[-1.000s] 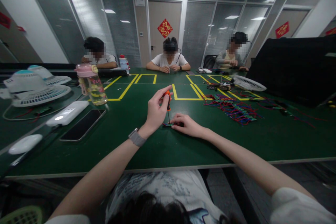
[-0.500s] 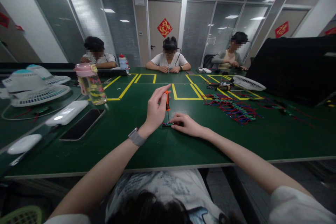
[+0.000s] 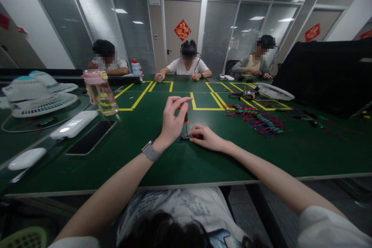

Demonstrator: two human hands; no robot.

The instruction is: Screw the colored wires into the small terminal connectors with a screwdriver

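The left hand has its thumb and fingers curled around the handle of an upright orange-and-black screwdriver, so that grip is closed on the tool; compared with half a second ago, the fingers arch wider and hide the handle's top, so less orange shows. The shaft runs straight down to a small circuit board, which lies flat on the green worktop between the hands, just as before. The right hand rests low, its grip pinching the board's right end, and looks unmoved. Across the worktop, a co-worker in a white top has changed more: those hands, close together earlier, are now well apart, one holding a small grey object. To the right, the row of wired boards lies as it did; to the left, the phone, the white power bank and the pink-lidded bottle likewise keep their places.
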